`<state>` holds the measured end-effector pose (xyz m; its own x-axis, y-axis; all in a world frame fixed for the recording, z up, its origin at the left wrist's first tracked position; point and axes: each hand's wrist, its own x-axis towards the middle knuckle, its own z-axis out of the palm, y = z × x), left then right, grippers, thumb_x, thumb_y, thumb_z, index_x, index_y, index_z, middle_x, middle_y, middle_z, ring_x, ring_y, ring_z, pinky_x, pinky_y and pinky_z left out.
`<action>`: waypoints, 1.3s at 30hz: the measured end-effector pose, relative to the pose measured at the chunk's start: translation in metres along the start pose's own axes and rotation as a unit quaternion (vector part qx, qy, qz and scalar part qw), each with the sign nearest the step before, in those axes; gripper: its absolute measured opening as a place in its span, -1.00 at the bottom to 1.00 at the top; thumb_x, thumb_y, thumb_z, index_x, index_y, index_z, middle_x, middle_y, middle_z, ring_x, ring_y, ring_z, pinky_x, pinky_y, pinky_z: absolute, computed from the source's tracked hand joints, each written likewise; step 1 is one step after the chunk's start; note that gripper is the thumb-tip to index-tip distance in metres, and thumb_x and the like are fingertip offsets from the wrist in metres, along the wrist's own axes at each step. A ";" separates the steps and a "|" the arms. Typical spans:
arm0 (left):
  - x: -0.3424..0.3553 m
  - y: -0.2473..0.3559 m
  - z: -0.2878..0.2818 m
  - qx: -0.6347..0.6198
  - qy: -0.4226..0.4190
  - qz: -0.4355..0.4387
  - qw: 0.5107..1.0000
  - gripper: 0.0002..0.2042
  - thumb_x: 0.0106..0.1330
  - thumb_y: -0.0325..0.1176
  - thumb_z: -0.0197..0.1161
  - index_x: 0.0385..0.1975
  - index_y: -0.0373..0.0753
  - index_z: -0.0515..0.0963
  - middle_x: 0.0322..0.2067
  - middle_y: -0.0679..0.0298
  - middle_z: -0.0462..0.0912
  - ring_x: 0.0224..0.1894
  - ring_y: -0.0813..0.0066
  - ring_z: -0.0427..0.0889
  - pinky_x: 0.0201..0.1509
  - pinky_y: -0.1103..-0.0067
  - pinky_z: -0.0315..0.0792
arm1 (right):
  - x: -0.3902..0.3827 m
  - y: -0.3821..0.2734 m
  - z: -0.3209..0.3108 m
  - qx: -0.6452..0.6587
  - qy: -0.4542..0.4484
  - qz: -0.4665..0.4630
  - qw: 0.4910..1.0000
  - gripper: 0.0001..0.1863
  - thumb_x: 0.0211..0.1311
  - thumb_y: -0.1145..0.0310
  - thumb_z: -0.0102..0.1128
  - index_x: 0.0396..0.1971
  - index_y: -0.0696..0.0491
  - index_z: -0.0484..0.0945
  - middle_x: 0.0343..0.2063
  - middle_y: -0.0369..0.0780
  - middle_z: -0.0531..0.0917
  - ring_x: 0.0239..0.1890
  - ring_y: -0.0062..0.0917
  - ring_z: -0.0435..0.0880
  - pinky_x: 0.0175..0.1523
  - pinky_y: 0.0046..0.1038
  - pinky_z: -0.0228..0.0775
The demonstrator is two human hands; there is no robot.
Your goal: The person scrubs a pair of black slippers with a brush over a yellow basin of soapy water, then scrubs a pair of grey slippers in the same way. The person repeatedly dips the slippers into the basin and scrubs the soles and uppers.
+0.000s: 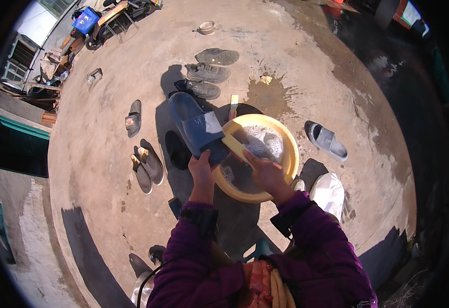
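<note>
- The left hand (201, 167) pinches the near end of a grey-blue slide sandal (196, 110), thumb on top; its other fingers are mostly hidden underneath.
- The right hand (266, 174) is wrapped around a yellow brush (239, 149), its far end overlapping the sandal's edge; whether the bristles press there cannot be told.
- Taking the basin's centre as the clock's, with 12 pointing away from the person, the sandal sits toward 10. Gripping one end probably leaves the strap and footbed exposed to the brush.
- The yellow basin (295, 149) stands directly before the person, likely for easy reach; suds (269, 141) float on its murky water.
- A second yellow-handled brush (234, 100) juts up beside the rim near 11, perhaps parked within reach.
- Around it lie a similar slide (327, 141) between 2 and 3, worn dark shoes (207, 73) at 11, another slide (133, 119) between 9 and 10, and brown slip-ons (152, 167) near 9, apparently set clear of the basin.
</note>
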<state>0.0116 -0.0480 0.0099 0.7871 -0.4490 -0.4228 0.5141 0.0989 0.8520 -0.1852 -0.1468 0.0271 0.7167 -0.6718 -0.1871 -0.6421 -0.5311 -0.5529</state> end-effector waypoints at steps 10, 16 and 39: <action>-0.009 -0.020 0.005 0.111 -0.078 -0.024 0.991 -0.71 0.17 -0.49 0.20 -0.11 -0.42 0.45 -0.28 0.16 0.62 -0.37 0.33 0.70 -0.37 0.45 0.67 | 0.005 -0.015 -0.001 0.103 0.141 -0.038 0.984 -0.25 0.05 0.52 0.11 0.29 -0.37 0.30 -0.30 0.00 0.63 -0.26 -0.12 0.65 -0.16 -0.21 0.47; -0.026 -0.033 0.000 0.136 -0.117 -0.064 0.982 -0.72 0.11 -0.47 0.23 -0.18 -0.45 0.50 -0.41 0.26 0.58 -0.51 0.52 0.58 -0.48 0.57 0.52 | 0.025 0.032 -0.013 0.034 0.147 0.040 0.988 -0.31 0.08 0.41 0.08 0.31 -0.28 0.29 -0.39 0.03 0.61 -0.42 -0.09 0.64 -0.28 -0.23 0.48; -0.042 0.022 0.015 0.468 -0.332 0.273 0.772 -0.15 -0.05 -0.26 0.42 0.31 -0.31 0.18 0.16 0.00 0.42 0.22 0.10 0.40 0.31 0.37 0.27 | 0.020 0.003 -0.059 0.540 -0.046 -0.168 0.823 -0.24 0.04 0.78 0.00 0.32 0.01 0.26 0.07 -0.40 0.46 -0.14 -0.81 0.41 -0.01 -0.73 0.28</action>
<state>-0.0150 -0.0407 0.0512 0.2907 -0.9546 0.0654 -0.5492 -0.1105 0.8284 -0.1891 -0.1922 0.0699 0.8544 -0.5118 0.0901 0.1773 0.1240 -0.9763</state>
